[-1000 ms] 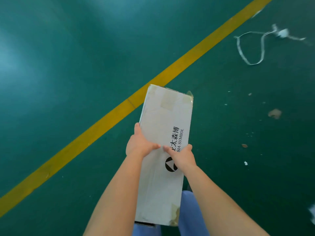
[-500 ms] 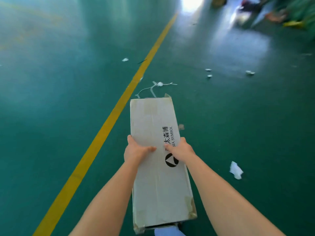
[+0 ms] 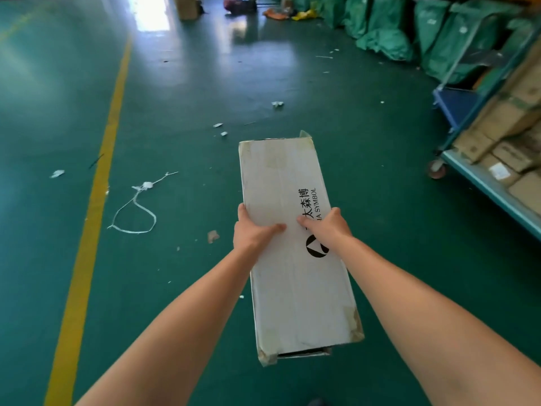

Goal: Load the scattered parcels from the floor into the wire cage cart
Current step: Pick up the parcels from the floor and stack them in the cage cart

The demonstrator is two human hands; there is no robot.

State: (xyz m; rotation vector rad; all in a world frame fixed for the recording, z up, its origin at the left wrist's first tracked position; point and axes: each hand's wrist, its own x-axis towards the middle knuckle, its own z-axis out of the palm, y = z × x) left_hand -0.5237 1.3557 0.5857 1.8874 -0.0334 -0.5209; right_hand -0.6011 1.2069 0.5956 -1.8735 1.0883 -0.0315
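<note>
We hold the long white parcel off the green floor, left hand and right hand clamped on its long edges near the middle, thumbs on top. It runs from 6 toward 12 o'clock between our forearms. We should keep it level and turn toward 2 o'clock, where the cart of boxes stands well apart.

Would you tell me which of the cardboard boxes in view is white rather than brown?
The long white box held by the left hand and right hand; it carries black print, while the boxes on the cart at right are plain brown.
</note>
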